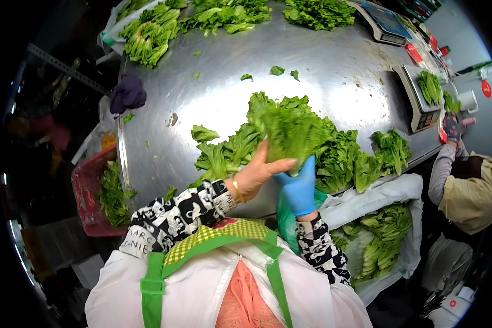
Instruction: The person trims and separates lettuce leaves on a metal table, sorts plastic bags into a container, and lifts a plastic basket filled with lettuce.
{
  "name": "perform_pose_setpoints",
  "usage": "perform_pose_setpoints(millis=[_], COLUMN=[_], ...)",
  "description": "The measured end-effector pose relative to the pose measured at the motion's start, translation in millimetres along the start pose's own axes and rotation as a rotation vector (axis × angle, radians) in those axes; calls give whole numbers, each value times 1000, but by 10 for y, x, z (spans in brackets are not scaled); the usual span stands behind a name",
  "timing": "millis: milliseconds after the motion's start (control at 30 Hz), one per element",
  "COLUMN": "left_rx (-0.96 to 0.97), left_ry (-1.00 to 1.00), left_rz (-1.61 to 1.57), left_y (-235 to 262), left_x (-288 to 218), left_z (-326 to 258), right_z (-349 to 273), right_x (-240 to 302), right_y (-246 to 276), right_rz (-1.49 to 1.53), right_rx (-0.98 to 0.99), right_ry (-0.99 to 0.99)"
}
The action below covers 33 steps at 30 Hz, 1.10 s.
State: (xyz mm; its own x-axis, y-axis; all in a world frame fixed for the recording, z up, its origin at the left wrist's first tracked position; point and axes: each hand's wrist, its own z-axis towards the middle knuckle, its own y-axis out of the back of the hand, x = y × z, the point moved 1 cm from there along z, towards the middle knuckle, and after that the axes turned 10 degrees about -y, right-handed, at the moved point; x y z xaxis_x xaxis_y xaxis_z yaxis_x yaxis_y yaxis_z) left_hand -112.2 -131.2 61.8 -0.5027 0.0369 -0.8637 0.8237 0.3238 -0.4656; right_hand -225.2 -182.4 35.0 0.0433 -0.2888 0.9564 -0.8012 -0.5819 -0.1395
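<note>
A leafy green lettuce [292, 131] is held up over the near side of the metal table, its leaves slightly blurred and its cut base toward me. My left hand [255, 174], bare with a yellow band at the wrist, grips the lettuce near the base. The thumb lies across the front; the fingers are partly hidden behind the leaves. My right hand [299, 188], in a blue glove, closes around the base from the right. More lettuce lies just beyond and to both sides, with loose leaves [224, 157] on the left and heads [339, 161] on the right.
The metal table [186, 98] carries lettuce piles [218, 16] at its far edge. At right stand two scales [415, 93], one bearing lettuce, with a co-worker [467, 186] beside them. A lined container of lettuce [388, 235] is near right; a red crate [95, 191] is left.
</note>
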Motion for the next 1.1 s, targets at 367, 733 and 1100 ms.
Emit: perform_pose_setpoints(millis=[367, 733, 1100], left_rx=[228, 555, 471], left_ry=[-614, -793, -626], left_rz=[1204, 1629, 1899], left_y=[488, 742, 1577], left_x=[406, 832, 462], left_z=[127, -136, -166], right_z=[1003, 2366, 1018], right_x=[732, -316, 742], right_y=[997, 3338, 828], right_rz=[-235, -899, -1077], right_rx=[-266, -539, -261], right_ry=[144, -188, 200])
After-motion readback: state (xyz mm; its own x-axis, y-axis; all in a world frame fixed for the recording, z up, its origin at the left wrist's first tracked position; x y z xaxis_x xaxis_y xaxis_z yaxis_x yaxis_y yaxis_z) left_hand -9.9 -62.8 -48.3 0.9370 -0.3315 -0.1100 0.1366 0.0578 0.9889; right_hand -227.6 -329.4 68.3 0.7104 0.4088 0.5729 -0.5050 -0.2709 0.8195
